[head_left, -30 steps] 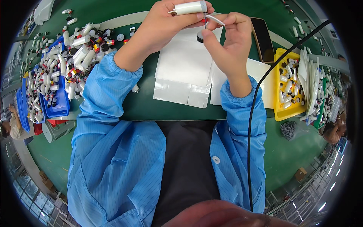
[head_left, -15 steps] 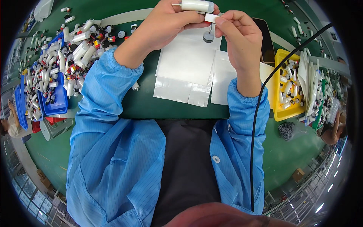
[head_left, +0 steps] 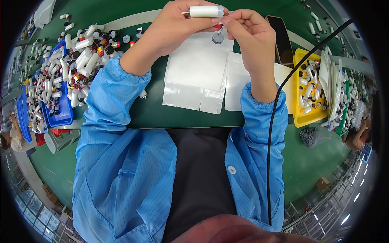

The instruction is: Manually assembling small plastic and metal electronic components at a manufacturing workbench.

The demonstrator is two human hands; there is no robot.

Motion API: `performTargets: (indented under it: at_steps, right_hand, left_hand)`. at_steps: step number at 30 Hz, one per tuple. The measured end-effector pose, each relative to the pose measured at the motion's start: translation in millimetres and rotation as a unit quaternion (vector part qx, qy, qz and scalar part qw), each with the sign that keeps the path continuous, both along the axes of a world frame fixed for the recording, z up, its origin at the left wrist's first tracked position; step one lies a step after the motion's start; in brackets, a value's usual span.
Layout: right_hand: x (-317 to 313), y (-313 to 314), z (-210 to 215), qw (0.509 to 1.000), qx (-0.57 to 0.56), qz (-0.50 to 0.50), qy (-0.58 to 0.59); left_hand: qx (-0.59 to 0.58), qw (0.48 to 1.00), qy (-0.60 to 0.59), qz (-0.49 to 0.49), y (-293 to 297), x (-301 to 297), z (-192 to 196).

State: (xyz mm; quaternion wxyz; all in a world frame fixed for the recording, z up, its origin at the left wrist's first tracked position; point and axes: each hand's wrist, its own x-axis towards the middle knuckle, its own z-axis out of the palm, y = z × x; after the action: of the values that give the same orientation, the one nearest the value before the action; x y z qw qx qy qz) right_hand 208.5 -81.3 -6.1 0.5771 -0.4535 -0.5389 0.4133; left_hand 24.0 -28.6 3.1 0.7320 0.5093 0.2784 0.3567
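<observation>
At the top centre my left hand point(head_left: 174, 25) is closed around a white cylinder point(head_left: 204, 11) with a clear end on the right and a thin white stem on the left. Below the cylinder, at my fingertips, shows a small red piece point(head_left: 219, 26). From there a small round grey disc point(head_left: 218, 38) hangs on thin wire. My right hand point(head_left: 254, 34) has its thumb and index finger pinched at the cylinder's right end; what lies between them is hidden. Beneath both hands are white sheets in clear plastic bags point(head_left: 196, 67) on the green table.
To the left, a heap of similar white cylinders point(head_left: 85, 56) spills around blue trays point(head_left: 63, 115). A dark phone point(head_left: 280, 40) and a yellow tray point(head_left: 310, 120) of small parts lie right. A black cable point(head_left: 272, 141) crosses in front of my right arm.
The white strip-like piece that showed in my right fingers is out of sight. My right fingertips are now closer against the cylinder, and both hands have shifted slightly left in the picture.
</observation>
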Motion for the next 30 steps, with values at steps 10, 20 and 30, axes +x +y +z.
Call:
performTargets:
  at_steps: [10, 20, 30]
  right_hand:
    - [3.3, 8.1, -15.5, 0.881, -0.198, 0.228, 0.364]
    - [-2.3, 11.6, -29.0, 0.975, -0.091, 0.108, 0.171]
    - [-2.2, 8.1, -20.4, 0.991, -0.128, -0.02, -0.032]
  left_hand:
    - [0.017, 0.998, -0.053, -0.019, -7.3, -2.6, -5.3]
    - [0.111, 0.972, 0.195, 0.069, 40.8, -87.1, 78.6]
    - [0.305, 0.586, 0.749, 0.052, 255.8, -310.1, -19.1]
